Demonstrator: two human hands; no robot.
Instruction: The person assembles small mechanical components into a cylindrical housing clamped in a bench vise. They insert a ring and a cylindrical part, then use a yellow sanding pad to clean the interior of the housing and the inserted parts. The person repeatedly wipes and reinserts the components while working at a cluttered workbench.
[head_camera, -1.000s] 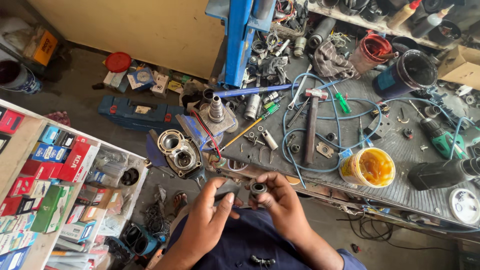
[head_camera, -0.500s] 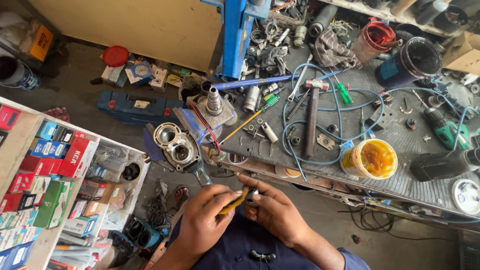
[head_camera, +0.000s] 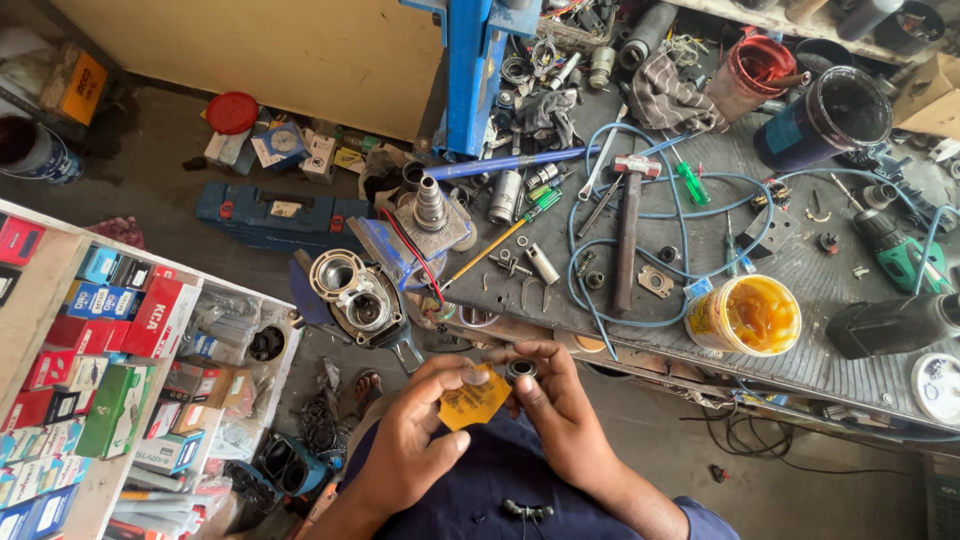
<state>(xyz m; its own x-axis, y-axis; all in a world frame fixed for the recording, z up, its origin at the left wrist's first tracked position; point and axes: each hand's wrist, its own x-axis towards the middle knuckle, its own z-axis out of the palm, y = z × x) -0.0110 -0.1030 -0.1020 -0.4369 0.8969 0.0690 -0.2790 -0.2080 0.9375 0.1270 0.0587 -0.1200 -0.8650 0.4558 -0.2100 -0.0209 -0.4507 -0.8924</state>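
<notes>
My left hand (head_camera: 412, 432) pinches a small yellow-orange packet (head_camera: 474, 399) between thumb and fingers, just below the workbench edge. My right hand (head_camera: 548, 400) grips a small dark metal ring, a bearing-like part (head_camera: 520, 369), at its fingertips, touching the packet's upper right corner. Both hands are close together over my lap. Left of them a metal motor housing (head_camera: 357, 297) with round openings juts off the bench corner.
The grey workbench (head_camera: 800, 340) carries a hammer (head_camera: 630, 228), blue cable (head_camera: 650, 200), a yellow tub of grease (head_camera: 745, 315), screwdrivers and loose parts. A blue tool case (head_camera: 280, 214) lies on the floor. Shelves of boxed parts (head_camera: 90, 370) stand at left.
The hands have drawn apart slightly. The yellow packet, seen edge-on before, is now turned flat in my left hand, and the ring is held up at its corner.
</notes>
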